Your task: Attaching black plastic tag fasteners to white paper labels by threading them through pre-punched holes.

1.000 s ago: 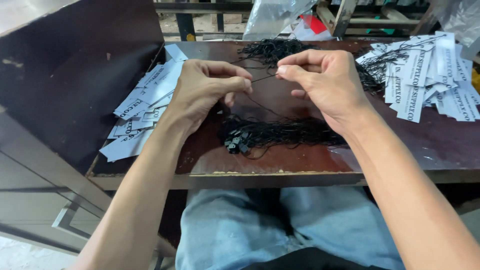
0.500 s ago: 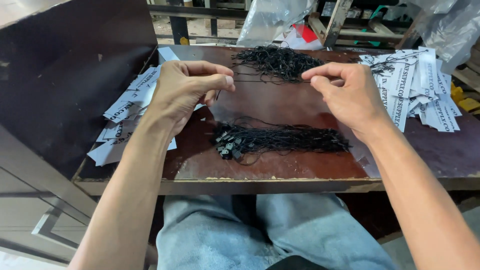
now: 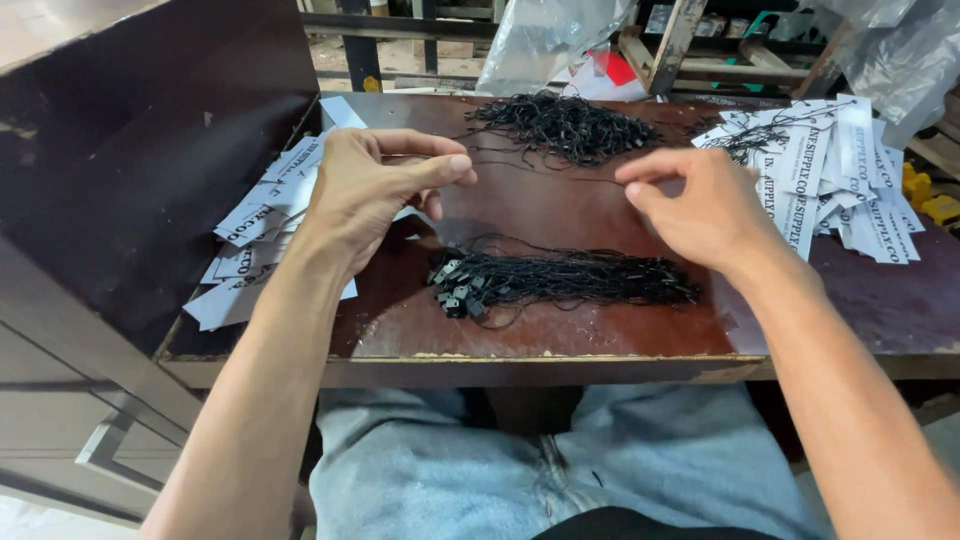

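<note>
We've got the left hand [image 3: 375, 190] and right hand [image 3: 700, 205], fingers pinched together on a thin black string [image 3: 545, 172] stretched between them, above the string bundle [image 3: 570, 280] on the table [image 3: 560, 345].

Thin black string [image 3: 545, 170] taut between pinching hands

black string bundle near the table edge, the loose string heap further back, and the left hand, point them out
black string bundle [image 3: 570, 280], head view, middle of the strands
loose string heap [image 3: 562, 125], head view, centre
left hand [image 3: 375, 190], head view, back of hand
</note>
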